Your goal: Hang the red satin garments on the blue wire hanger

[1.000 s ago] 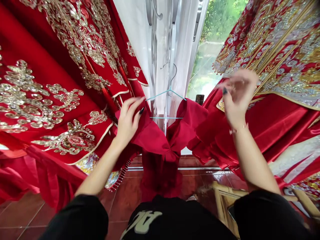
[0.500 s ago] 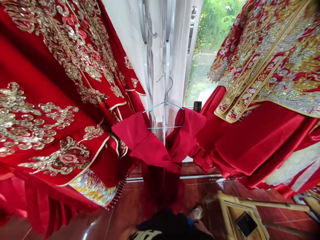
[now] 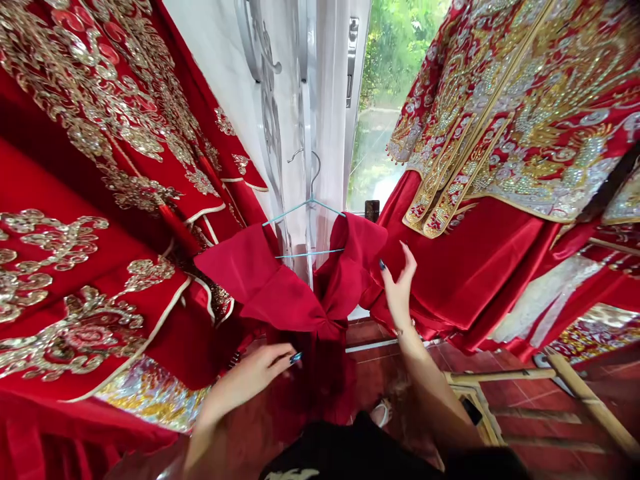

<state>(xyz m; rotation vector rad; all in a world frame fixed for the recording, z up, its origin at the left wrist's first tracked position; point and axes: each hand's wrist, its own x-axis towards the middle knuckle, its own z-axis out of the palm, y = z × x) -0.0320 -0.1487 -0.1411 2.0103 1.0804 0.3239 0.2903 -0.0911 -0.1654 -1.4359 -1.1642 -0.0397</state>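
Both hands are open and neither clasps anything: the right hand (image 3: 400,290) is up with fingers spread, hovering just beside the right shoulder of the plain red dress (image 3: 280,293), while the left hand (image 3: 255,377) reaches in low, fingers loosely bent, tips at the dress's darker hanging folds. And there's the dress itself, dead centre, draped on a thin blue wire hanger (image 3: 310,207) in front of the white sheer curtain (image 3: 330,100). Smooth satin with a soft sheen, and it looks slippery, so I'd say flat fingers and a light touch at both shoulders together are the way, or it may slide off that skinny wire. Either side, what a contrast: the embroidered robe on the left (image 3: 100,200) and the embroidered jacket on the right (image 3: 525,120), both stiff with gold and silver scrollwork, beaded and raised. Underneath, glossy red floor tiles (image 3: 525,420) and a pale bamboo frame (image 3: 580,397).
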